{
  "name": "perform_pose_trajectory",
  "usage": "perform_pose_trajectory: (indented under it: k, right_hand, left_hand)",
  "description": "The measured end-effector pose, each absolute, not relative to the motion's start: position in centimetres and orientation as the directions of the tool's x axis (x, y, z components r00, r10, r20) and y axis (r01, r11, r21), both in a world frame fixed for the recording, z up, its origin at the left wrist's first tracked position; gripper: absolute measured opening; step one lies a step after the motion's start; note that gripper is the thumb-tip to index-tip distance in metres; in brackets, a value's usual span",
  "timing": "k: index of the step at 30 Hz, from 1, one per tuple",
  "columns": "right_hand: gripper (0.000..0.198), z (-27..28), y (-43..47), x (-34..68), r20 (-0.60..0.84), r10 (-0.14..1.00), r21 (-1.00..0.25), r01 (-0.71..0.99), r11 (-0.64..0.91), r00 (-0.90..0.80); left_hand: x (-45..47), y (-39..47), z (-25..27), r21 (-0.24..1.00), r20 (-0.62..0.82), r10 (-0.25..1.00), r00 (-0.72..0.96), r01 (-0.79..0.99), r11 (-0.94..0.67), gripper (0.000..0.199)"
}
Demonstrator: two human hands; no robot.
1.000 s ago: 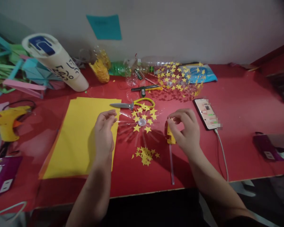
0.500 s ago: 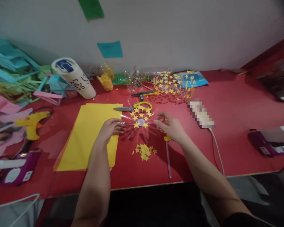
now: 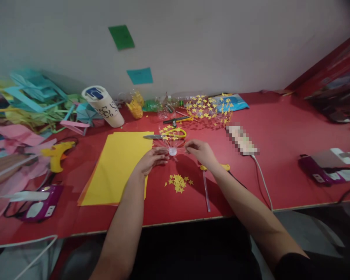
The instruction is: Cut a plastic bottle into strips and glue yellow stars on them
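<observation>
Between my hands is a clear plastic bottle cut into strips (image 3: 172,151), its round white end toward me and yellow stars along its far strips. My left hand (image 3: 154,160) has its fingers closed on the strips at the left side. On the right, my right hand (image 3: 200,151) pinches the ends of other strips. A loose pile of yellow paper stars (image 3: 179,183) lies just nearer to me. Scissors with yellow handles (image 3: 179,134) lie behind the bottle, partly seen through it. Under my right forearm is a yellow glue gun (image 3: 225,167) with a clear glue stick (image 3: 206,192).
Yellow paper sheets (image 3: 119,167) lie at left, with a white tumbler (image 3: 105,109) behind. Star-covered plastic (image 3: 202,107) and a blue packet (image 3: 233,102) stand by the wall. A phone (image 3: 242,140) with a cable is at right. Another person's hand (image 3: 6,167) is far left, near another glue gun (image 3: 56,155).
The cut bottle has tilted, so its white end now faces more upward and its starred strips are bunched behind. Both hands have drawn in closer around it. The whole view has shifted slightly.
</observation>
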State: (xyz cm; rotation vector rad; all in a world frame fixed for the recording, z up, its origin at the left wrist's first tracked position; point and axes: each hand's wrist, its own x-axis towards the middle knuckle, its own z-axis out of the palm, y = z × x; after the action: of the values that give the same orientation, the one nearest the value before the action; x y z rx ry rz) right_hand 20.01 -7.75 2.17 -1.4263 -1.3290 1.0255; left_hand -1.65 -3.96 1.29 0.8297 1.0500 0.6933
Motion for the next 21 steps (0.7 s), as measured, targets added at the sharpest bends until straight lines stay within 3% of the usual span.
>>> perform_pose_trajectory:
  k: [4,7,13,21]
  right_hand:
    - [0.011,3.5,-7.8,20.3,0.062,0.997,-0.989,0.139,0.056,0.038]
    - [0.01,4.3,-7.7,20.1,0.115,0.993,-0.988,0.105,0.112,0.028]
    - [0.01,6.0,-7.5,19.0,0.244,0.969,-0.94,0.236,0.248,-0.047]
    - [0.017,7.3,-6.9,18.1,0.361,0.907,-0.834,0.36,0.418,-0.216]
  left_hand:
    - [-0.9,-4.4,1.5,0.86,-0.324,0.873,0.365,-0.271,0.432,0.031]
    - [0.0,-4.6,1.5,0.865,-0.254,0.926,0.28,-0.362,0.347,0.037]
    - [1.1,-4.6,1.0,0.871,-0.147,0.985,0.092,-0.46,0.173,0.043]
    - [0.2,-4.3,0.6,0.867,-0.16,0.978,0.133,-0.455,0.204,0.044]
